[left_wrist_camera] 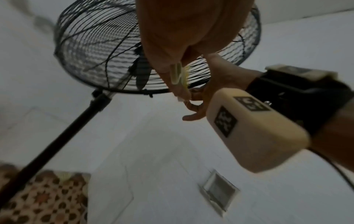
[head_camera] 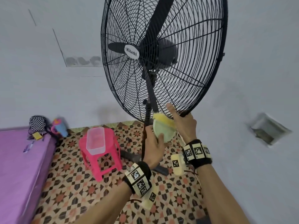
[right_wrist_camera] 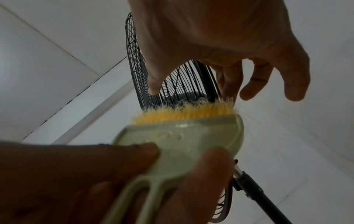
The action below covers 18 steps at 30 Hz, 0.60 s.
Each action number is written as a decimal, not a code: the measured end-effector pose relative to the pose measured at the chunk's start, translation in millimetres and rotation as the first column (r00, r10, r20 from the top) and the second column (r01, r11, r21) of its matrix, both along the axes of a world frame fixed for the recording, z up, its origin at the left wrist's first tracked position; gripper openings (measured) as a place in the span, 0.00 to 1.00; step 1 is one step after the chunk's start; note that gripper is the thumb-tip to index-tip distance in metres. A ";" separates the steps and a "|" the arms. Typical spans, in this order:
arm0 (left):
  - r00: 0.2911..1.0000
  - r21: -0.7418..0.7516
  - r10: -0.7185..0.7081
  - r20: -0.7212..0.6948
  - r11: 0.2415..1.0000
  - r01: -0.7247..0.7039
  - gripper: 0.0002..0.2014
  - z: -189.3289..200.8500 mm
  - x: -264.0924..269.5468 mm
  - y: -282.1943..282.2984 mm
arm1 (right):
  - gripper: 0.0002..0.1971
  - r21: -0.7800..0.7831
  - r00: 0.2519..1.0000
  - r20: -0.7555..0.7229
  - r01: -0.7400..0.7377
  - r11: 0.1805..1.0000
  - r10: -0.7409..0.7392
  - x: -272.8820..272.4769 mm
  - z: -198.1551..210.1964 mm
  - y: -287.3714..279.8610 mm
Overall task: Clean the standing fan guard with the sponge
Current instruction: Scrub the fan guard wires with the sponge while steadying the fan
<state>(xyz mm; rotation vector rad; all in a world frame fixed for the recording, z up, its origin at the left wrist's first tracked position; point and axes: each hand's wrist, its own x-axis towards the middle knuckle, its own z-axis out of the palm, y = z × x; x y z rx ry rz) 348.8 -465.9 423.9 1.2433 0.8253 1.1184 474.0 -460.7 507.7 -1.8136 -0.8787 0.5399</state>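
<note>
Left hand (head_camera: 154, 148) grips a pale green plastic scrubber with yellow bristles (head_camera: 163, 126), thumb and fingers curled round its body, bristles up against the bottom rim of the black wire standing fan guard (head_camera: 163, 50). Right hand (head_camera: 184, 125) holds that rim, index finger extended along the wires, other fingers hooked behind.

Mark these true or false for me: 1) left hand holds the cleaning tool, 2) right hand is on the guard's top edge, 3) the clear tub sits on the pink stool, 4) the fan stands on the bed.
1) True: the left hand grips the green brush with yellow bristles.
2) False: the right hand holds the fan guard at its bottom rim.
3) True: the clear tub rests on the pink stool.
4) False: it stands on the tiled floor.
</note>
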 end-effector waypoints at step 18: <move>0.992 -0.179 0.044 0.117 0.984 -0.022 0.17 -14.8 -9.2 13.4 | 0.46 0.017 1.000 -0.014 0.009 1.000 -0.008 -2.8 -2.4 -0.2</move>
